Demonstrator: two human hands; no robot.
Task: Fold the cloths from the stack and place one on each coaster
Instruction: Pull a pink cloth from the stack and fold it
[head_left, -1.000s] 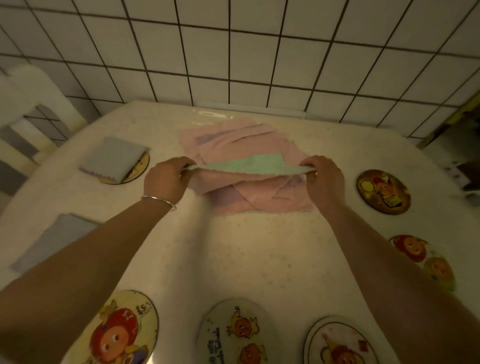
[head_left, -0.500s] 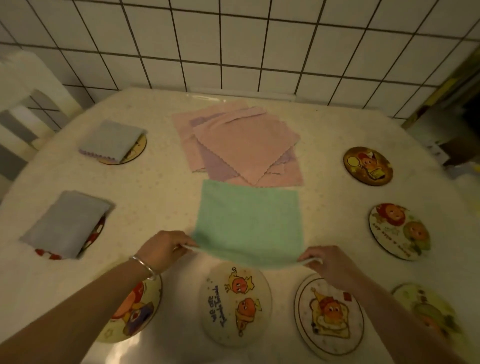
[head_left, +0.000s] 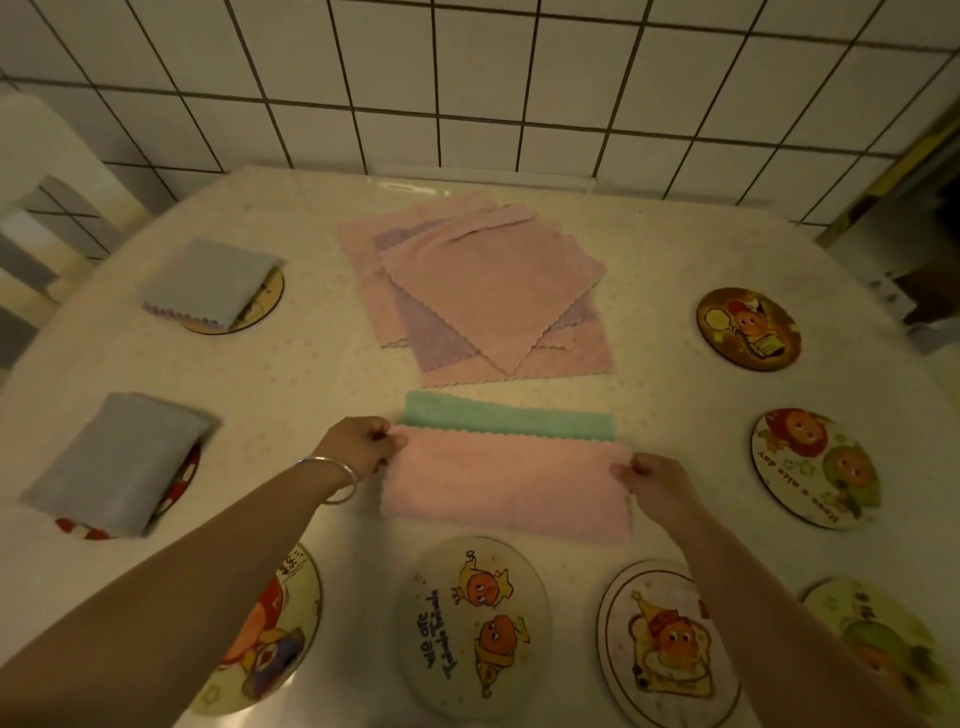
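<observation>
White tiled wall behind a pale spotted table (head_left: 291, 364), coasters ringed around the edge. Mid-table, just near of the pink stack (head_left: 488, 291), the green cloth (head_left: 509, 422) is getting its first fold: the pink underside is flipped over toward the far edge, with a green strip showing past it. Left hand (head_left: 358, 451) pinches the left corner, right hand (head_left: 655, 483) pinches the right one. Two grey folded cloths (head_left: 119, 462) already sit on the left coasters. I'd guess the next bit is lining up the edges, folding again, then dropping it on a bare coaster (head_left: 471, 626), probably a near one.
</observation>
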